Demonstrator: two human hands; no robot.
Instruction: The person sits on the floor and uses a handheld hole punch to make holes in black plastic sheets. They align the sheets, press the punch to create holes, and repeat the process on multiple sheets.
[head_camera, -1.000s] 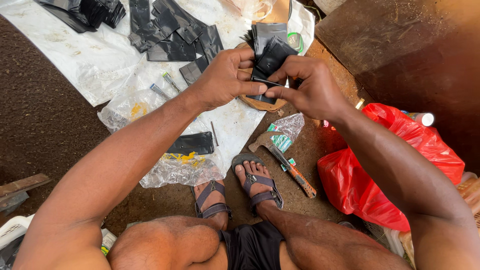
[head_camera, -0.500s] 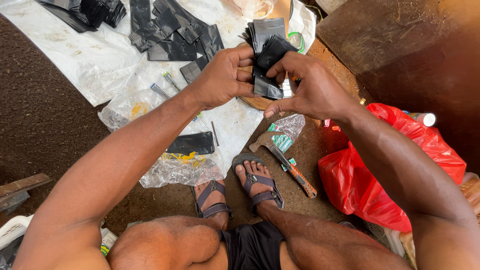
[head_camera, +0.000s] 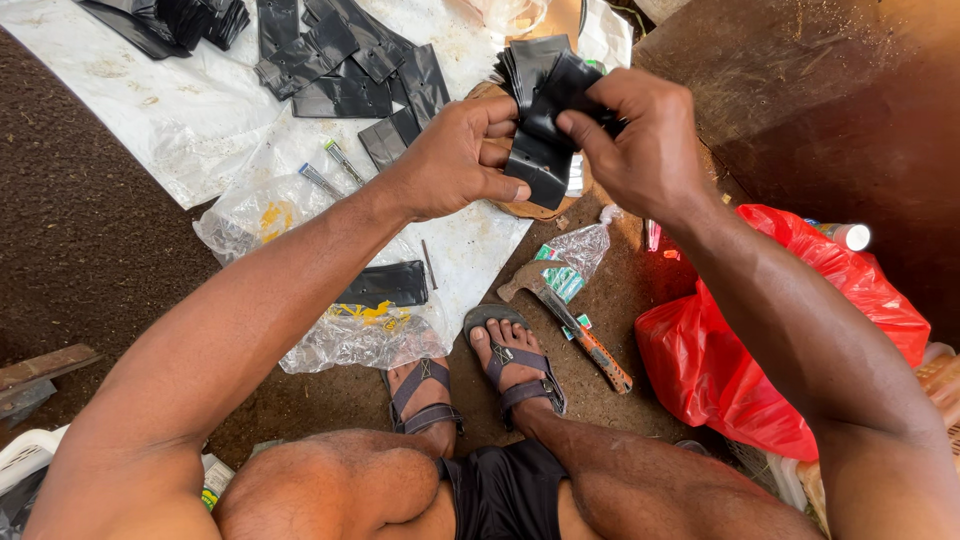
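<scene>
While two sandalled feet (head_camera: 470, 375) rest on the brown dirt floor (head_camera: 80, 250) nearest the camera, a crumpled clear plastic bag (head_camera: 360, 335) with yellow print lies just left of them, a flat black pouch (head_camera: 385, 285) on top of it. To the right of the feet lies a hammer (head_camera: 570, 315) with an orange-and-black handle, its head touching a small clear packet (head_camera: 570, 255) with a green and white label, and a bulging red plastic bag (head_camera: 760, 340) sits against the right edge. Above these, the left hand (head_camera: 455, 160) and the right hand (head_camera: 640, 140) meet over a round wooden block (head_camera: 535, 208); both grips are closed on a stack of black rubber pieces (head_camera: 545, 120), held up in the air, fanned at the top. Farther off, a white sheet (head_camera: 150, 110) covers the ground, strewn with more black rubber strips (head_camera: 340, 60); bare dirt stays open along its left edge.
</scene>
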